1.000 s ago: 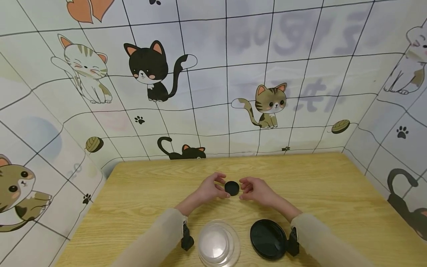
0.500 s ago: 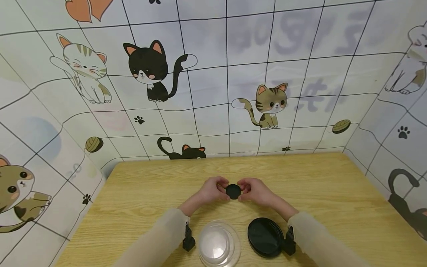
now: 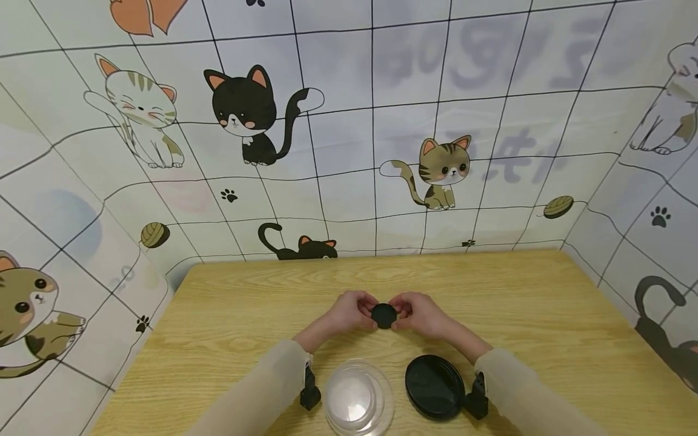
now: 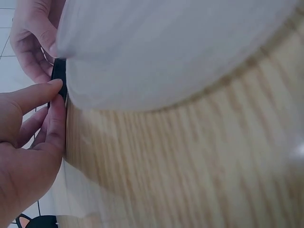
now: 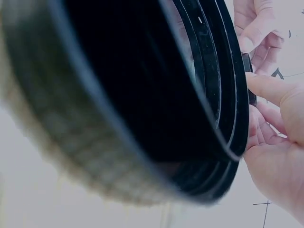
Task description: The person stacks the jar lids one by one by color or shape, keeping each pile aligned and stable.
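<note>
Between both hands is a small round black disc (image 3: 384, 315), its kind not clear, at the middle of the table in the head view. My left hand (image 3: 353, 312) pinches its left edge; in the left wrist view the thumb lies on the dark rim (image 4: 59, 76) with fingers beneath. From the other side my right hand (image 3: 421, 314) pinches the right edge, thumb toward me. The right wrist view shows only a narrow strip of the disc (image 5: 251, 90) beside the right thumb, the rest hidden behind large black rings.
Nearer me, by the left forearm, stands a stack of clear round plastic pieces (image 3: 354, 396). A larger stack of round black pieces (image 3: 434, 387) lies close to the right wrist. The wooden table (image 3: 245, 309) meets a cat-patterned cloth (image 3: 343, 200) behind and at both sides.
Both hands have closed in from beside the disc and now pinch its edges. The disc has shifted slightly toward me and to the right. Both stacks stay in place.
</note>
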The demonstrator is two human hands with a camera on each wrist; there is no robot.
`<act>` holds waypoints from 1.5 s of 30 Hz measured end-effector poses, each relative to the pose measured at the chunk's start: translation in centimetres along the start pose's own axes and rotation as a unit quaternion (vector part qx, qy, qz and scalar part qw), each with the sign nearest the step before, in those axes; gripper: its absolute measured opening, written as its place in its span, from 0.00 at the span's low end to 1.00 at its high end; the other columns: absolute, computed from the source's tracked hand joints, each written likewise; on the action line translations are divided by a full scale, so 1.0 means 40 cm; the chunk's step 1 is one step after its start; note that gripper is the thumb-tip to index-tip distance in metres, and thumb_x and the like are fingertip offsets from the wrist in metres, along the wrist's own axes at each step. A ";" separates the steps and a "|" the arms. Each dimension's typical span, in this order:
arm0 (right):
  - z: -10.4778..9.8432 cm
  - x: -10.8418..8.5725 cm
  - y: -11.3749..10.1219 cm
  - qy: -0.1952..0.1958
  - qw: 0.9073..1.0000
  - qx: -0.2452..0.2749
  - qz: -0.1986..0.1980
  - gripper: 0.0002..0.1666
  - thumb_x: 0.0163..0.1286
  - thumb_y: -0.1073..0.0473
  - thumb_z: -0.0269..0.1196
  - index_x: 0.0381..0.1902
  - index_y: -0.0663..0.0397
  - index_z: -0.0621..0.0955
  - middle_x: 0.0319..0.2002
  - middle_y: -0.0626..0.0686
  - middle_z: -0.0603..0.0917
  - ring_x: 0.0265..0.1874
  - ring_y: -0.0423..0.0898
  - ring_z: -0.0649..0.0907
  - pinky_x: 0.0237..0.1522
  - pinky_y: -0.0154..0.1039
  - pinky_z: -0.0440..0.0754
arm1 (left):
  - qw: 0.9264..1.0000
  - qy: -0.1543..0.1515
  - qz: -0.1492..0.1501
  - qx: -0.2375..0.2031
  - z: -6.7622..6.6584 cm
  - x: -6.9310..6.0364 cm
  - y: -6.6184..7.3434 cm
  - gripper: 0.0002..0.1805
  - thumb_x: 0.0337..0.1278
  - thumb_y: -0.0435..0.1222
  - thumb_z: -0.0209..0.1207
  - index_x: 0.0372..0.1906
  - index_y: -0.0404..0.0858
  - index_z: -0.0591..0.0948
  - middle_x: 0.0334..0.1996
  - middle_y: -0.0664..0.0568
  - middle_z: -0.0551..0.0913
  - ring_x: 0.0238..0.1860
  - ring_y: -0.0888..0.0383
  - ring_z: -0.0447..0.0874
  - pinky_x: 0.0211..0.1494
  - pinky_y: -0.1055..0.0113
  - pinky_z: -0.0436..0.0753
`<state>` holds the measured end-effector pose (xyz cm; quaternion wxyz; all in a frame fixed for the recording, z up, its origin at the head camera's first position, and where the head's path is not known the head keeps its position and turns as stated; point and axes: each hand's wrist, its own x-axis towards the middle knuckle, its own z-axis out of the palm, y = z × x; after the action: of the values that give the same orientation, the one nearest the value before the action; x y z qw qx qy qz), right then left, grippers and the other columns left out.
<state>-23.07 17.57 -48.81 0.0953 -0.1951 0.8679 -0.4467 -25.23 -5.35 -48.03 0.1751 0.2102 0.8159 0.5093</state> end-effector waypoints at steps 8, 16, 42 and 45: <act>-0.016 -0.031 -0.003 0.000 1.000 -0.004 -0.010 0.28 0.60 0.64 0.76 0.56 0.68 0.80 0.42 0.54 0.82 0.36 0.45 0.81 0.38 0.39 0.82 | 1.000 -0.008 -0.001 -0.002 0.013 0.000 0.012 0.24 0.42 0.21 0.75 0.50 0.27 0.83 0.38 0.49 0.82 0.37 0.60 0.83 0.39 0.70 0.83; -0.042 -0.098 -0.026 0.001 1.000 0.006 -0.025 0.28 0.62 0.62 0.75 0.57 0.68 0.80 0.39 0.51 0.82 0.35 0.44 0.81 0.35 0.37 0.81 | 0.999 -0.034 0.012 -0.029 0.035 -0.027 0.051 0.24 0.45 0.20 0.74 0.51 0.28 0.82 0.38 0.49 0.80 0.38 0.57 0.85 0.39 0.67 0.85; -0.040 -0.302 -0.047 -0.049 0.997 0.048 -0.033 0.29 0.58 0.58 0.79 0.55 0.63 0.81 0.35 0.48 0.79 0.31 0.39 0.77 0.31 0.34 0.80 | 0.985 -0.159 0.029 -0.054 0.148 -0.124 0.122 0.22 0.42 0.17 0.73 0.46 0.31 0.82 0.34 0.57 0.80 0.28 0.66 0.82 0.31 0.78 0.78; -0.035 -0.310 -0.043 -0.049 0.997 0.045 -0.039 0.29 0.58 0.57 0.79 0.54 0.61 0.82 0.36 0.48 0.79 0.31 0.38 0.77 0.31 0.34 0.80 | 0.985 -0.167 0.033 -0.038 0.154 -0.127 0.122 0.22 0.42 0.17 0.74 0.46 0.31 0.82 0.34 0.58 0.80 0.27 0.67 0.81 0.31 0.78 0.78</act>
<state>-11.89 22.94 -46.69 0.1289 -0.2461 0.8329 -0.4786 -17.02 -1.44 -45.83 0.2999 0.3123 0.7479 0.5031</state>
